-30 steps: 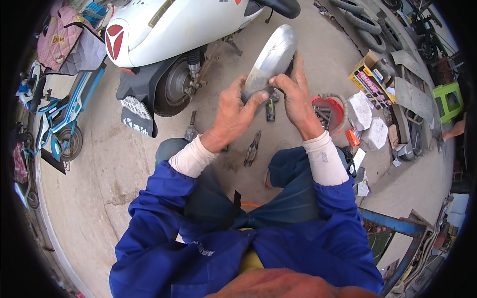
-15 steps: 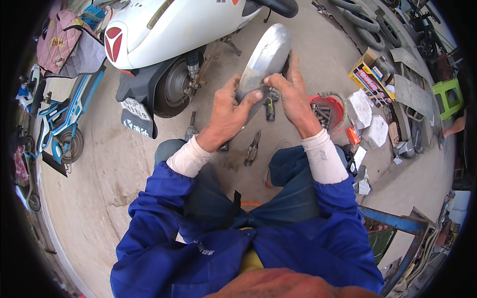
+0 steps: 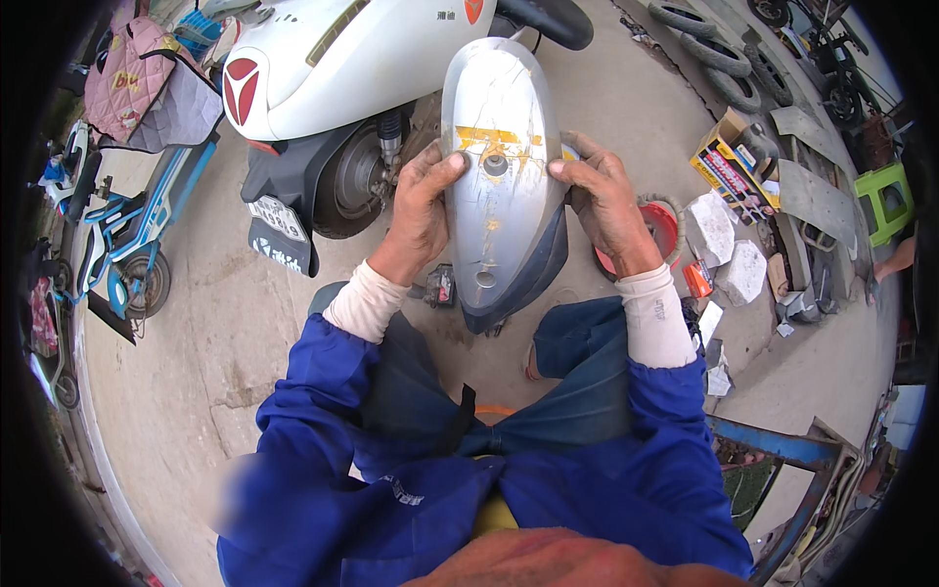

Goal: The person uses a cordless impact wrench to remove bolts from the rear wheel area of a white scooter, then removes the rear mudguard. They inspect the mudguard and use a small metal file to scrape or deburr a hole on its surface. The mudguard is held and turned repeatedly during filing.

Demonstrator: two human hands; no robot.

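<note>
Between my two hands is a long, rounded silver shell [image 3: 479, 220] with a dark grey edge and underside, perhaps a scooter part. It has a round hole in its middle, an oval hole near its lower end, and yellow residue across its scratched face. My left hand [image 3: 419, 210] grips the left edge, thumb on the face. On the opposite edge my right hand [image 3: 606, 201] holds it likewise, thumb on top and fingers behind. A dark tool [image 3: 440, 286] lies on the ground below my left hand, partly hidden. The shell covers most of the ground between my knees.
A white scooter [image 3: 333, 68] with its rear wheel [image 3: 347, 181] stands ahead to the left. Right of me are a red basin [image 3: 665, 230], white foam blocks [image 3: 740, 271], a yellow and black box [image 3: 729, 166] and tyres [image 3: 709, 49]. A blue metal frame [image 3: 773, 435] stands at lower right.
The silver shell has turned to show its broad face with the holes and yellow residue, and now hangs lower between my hands. My hands have moved apart to its two edges.
</note>
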